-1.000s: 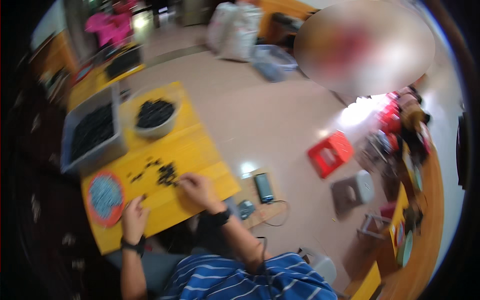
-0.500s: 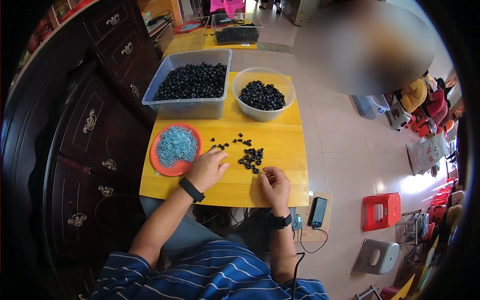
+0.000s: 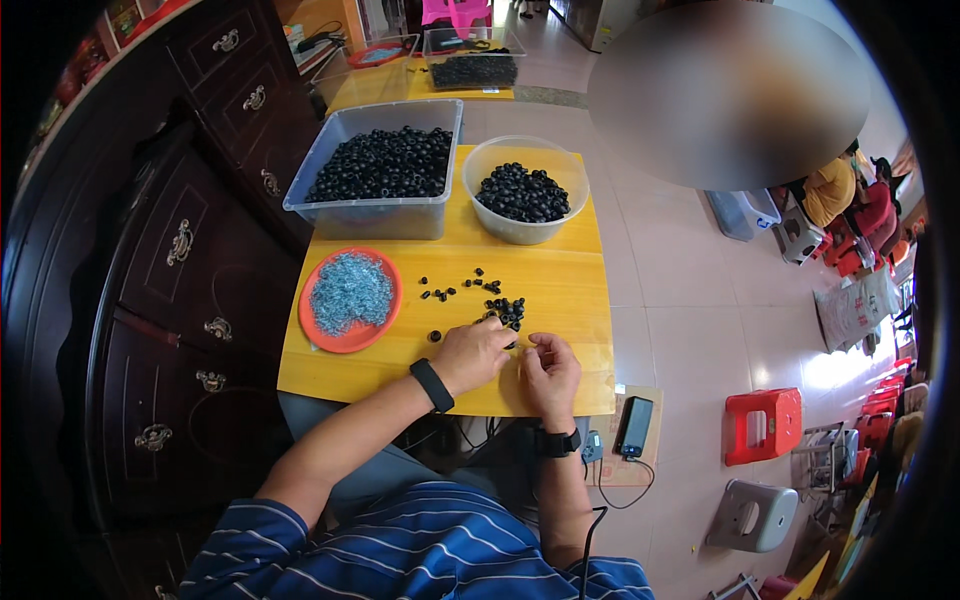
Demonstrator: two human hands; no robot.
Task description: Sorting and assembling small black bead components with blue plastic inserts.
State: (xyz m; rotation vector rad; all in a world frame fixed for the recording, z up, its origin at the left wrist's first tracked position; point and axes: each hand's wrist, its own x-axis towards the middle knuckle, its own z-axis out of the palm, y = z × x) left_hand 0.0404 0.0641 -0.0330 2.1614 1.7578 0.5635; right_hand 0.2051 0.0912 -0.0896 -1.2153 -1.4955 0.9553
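My left hand [image 3: 476,357] reaches across to a loose pile of small black ring-shaped parts [image 3: 513,306] on the yellow table [image 3: 330,378]. Its fingertips are drawn together at the pile's near edge, covering some parts; what they grip is hidden. Just right of it, my right hand [image 3: 550,372] rests low over the table with thumb and fingers curled together; anything inside is too small to make out. A single black ring [image 3: 435,336] lies left of my left hand. Smaller black pieces [image 3: 440,295] are scattered farther back, beside a red plate [image 3: 394,312] heaped with tiny clear-bluish pieces.
A clear rectangular bin [image 3: 375,220] and a round tub [image 3: 530,234], both holding black parts, stand at the table's far side. Dark drawers [image 3: 160,330] flank the left. On the floor at right are a phone-like device [image 3: 636,425] with a cable and a red stool [image 3: 763,427].
My left hand has moved right, from the scattered small pieces to the pile beside my right hand. A single black ring now shows near where it was. My right hand stays nearly in place.
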